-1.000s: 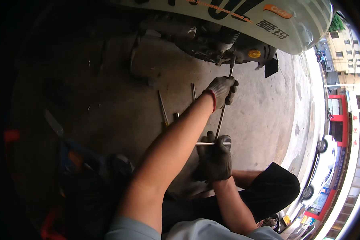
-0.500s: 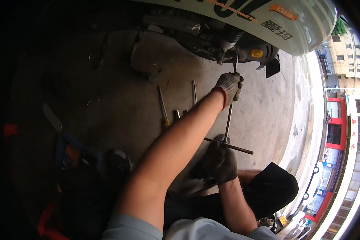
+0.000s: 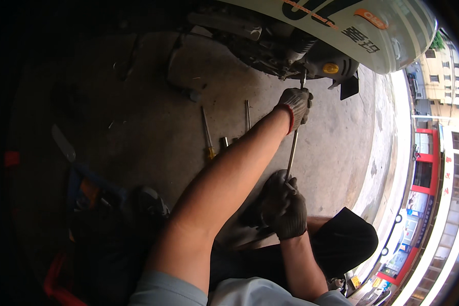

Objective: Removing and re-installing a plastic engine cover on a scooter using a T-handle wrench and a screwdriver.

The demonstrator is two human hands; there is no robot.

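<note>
Both my hands wear grey knit gloves and hold a long T-handle wrench [image 3: 294,152]. My left hand [image 3: 297,106] is wrapped round the upper shaft, close below the scooter [image 3: 392,55]. The wrench tip meets the dark underside beside a yellow reflector [image 3: 330,68]; the fastener there is too small to make out. At the shaft's lower end, my right hand [image 3: 289,208] is closed round the handle, hiding most of the crossbar. On the concrete left of my left forearm lie a screwdriver with a yellow handle [image 3: 210,152] and another thin metal rod [image 3: 248,113].
A short metal cylinder [image 3: 226,141] lies near the screwdriver. At the left are a pale flat strip [image 3: 63,144] and a blue-framed object [image 3: 75,178] in shadow. A black flap [image 3: 349,88] hangs from the scooter. My bent knee [image 3: 349,232] is right of my right hand.
The wrench's crossbar, earlier sticking out to the right of my right hand, has turned and is mostly hidden in it. My left hand stays round the shaft.
</note>
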